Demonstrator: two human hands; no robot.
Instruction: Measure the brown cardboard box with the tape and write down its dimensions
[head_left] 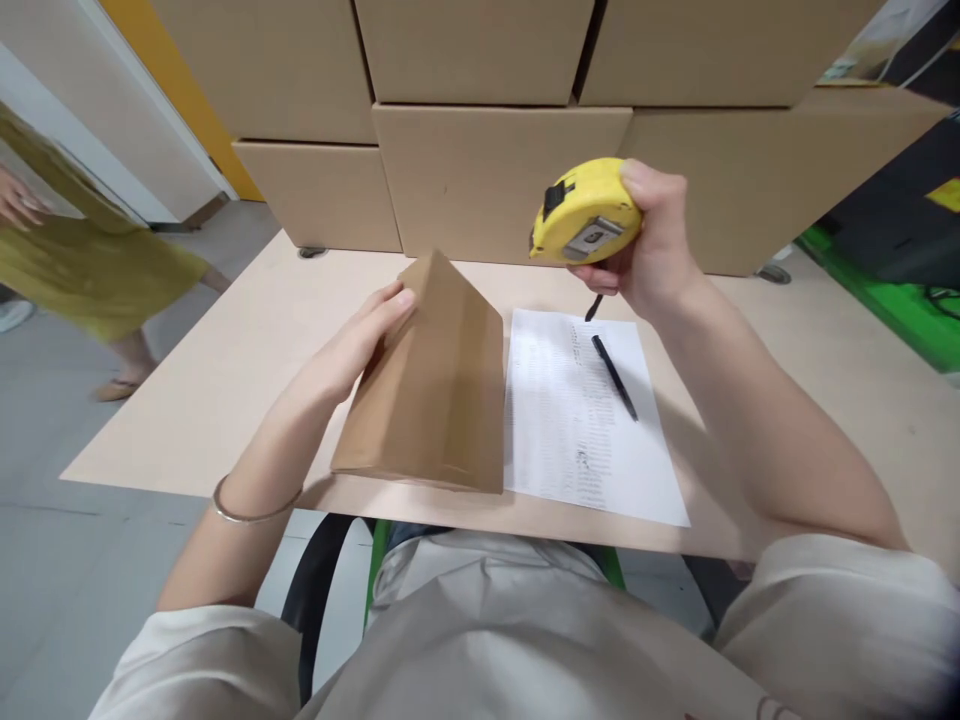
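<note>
A brown cardboard box (450, 400) with a strip of tape along it stands tilted at the front of the table. My left hand (358, 340) grips its upper left side, thumb on the top face and the other fingers partly hidden behind the edge. Raised above the table, my right hand (654, 240) is closed round a yellow tape measure (592, 205) with a black button and a wrist strap hanging below. No blade is visibly drawn out. Right of the box lies a printed sheet of paper (544, 430), with a black pen (614, 378) resting on it.
Large closed cardboard boxes (502, 180) are stacked like a wall along the back of the table (217, 370). On the left, a person in a yellow-green garment (97, 260) stands beyond the table edge. Green and dark equipment (885, 290) is at the right.
</note>
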